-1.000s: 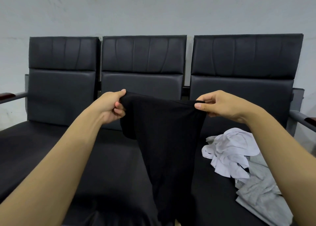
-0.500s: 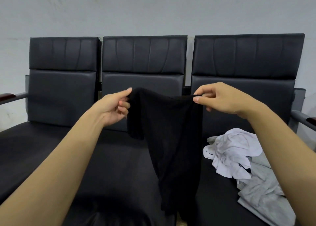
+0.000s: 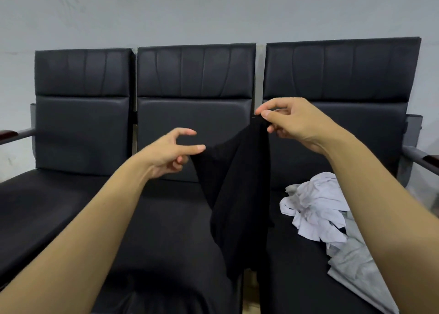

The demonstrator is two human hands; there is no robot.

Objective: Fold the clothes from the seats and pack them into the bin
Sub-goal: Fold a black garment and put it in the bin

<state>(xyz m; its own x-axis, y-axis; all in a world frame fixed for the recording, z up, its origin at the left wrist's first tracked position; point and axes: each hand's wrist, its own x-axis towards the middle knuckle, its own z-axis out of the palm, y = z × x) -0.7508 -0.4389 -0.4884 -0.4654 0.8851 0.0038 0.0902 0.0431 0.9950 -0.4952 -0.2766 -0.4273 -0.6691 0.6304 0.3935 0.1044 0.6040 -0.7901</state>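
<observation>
Up by the middle seat [image 3: 194, 121], the right hand [image 3: 292, 123] pinches the black garment [image 3: 237, 195], which hangs below it; the left hand [image 3: 171, 153] is spread, fingers free, just beside the cloth.

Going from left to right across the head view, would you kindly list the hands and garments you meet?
left hand → black garment → right hand → white garment → grey garment

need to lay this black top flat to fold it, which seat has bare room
The left seat looks bare, bordered by its armrest and the middle seat, largely free too. The right seat is crowded: white clothes and a grey garment.
</observation>
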